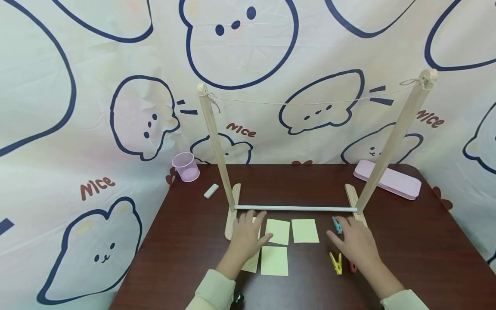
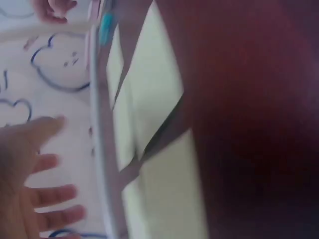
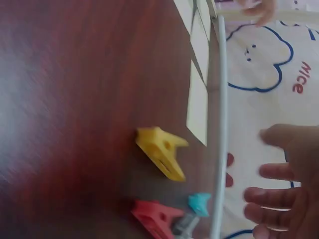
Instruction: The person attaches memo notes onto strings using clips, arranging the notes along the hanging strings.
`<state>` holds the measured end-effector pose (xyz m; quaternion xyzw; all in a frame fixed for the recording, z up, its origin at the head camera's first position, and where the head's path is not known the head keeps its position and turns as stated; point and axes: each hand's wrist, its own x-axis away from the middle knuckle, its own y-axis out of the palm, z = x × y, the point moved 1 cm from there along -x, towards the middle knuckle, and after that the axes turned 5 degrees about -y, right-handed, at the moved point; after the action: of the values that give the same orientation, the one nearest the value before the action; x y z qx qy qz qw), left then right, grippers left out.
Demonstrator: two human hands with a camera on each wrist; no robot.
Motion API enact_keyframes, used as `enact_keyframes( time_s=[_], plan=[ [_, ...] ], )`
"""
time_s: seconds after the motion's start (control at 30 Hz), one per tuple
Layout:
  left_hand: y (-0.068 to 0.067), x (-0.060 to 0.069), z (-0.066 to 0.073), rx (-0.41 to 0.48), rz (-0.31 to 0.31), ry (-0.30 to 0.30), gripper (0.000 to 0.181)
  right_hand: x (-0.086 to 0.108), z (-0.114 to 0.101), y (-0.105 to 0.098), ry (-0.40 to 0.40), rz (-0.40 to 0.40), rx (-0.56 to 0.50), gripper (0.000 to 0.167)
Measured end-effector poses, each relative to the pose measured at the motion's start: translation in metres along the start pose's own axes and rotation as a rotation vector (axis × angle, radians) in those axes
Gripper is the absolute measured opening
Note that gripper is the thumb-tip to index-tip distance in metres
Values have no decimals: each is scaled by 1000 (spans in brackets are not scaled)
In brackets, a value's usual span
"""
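My left hand [image 1: 245, 237], fingers spread, is over the left-hand yellow sticky notes [image 1: 251, 263] and hides part of them. Beside it lie more sticky notes: one toward me [image 1: 274, 261], one further back [image 1: 277, 231] and one to the right [image 1: 305, 230]. Above the right side of the table, my right hand [image 1: 358, 243] has its fingers extended and holds nothing. Around it are a blue clothespin [image 1: 337, 225], a yellow clothespin [image 1: 336, 263] and a red clothespin [image 1: 352, 267] partly covered by the hand. A grey clothespin [image 3: 184, 225] shows in the right wrist view.
A wooden frame stands behind the notes, with a left post [image 1: 217, 146], a right post [image 1: 395, 137], a white crossbar [image 1: 296, 208] and a string [image 1: 310, 103] tied between the tops. A pink cup [image 1: 188, 172], white eraser [image 1: 211, 190] and pink case [image 1: 399, 181] lie farther back.
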<state>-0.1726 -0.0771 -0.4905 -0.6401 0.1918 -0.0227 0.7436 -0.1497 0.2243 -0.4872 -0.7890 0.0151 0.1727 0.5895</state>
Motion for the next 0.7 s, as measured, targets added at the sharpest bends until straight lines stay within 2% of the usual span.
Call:
enact_keyframes(
  time_s=[0.13,0.2,0.3,0.4,0.53,0.7],
  plan=[
    [15,15,16,-39,-74,58,47,10,-5,11,10,-138,2,36],
    [23,22,23,-29,-138,63,45,14,-8,17,23,-215,3,33],
    [32,29,32,-23,-196,66,44,19,-10,27,27,-274,18,33],
    [37,33,38,-28,-211,72,43,22,-10,35,25,-298,17,31],
    [36,36,43,-16,-204,86,40,25,-11,41,23,-315,-22,23],
    [35,36,49,-14,-205,81,49,27,-14,43,11,-277,-76,21]
  ],
)
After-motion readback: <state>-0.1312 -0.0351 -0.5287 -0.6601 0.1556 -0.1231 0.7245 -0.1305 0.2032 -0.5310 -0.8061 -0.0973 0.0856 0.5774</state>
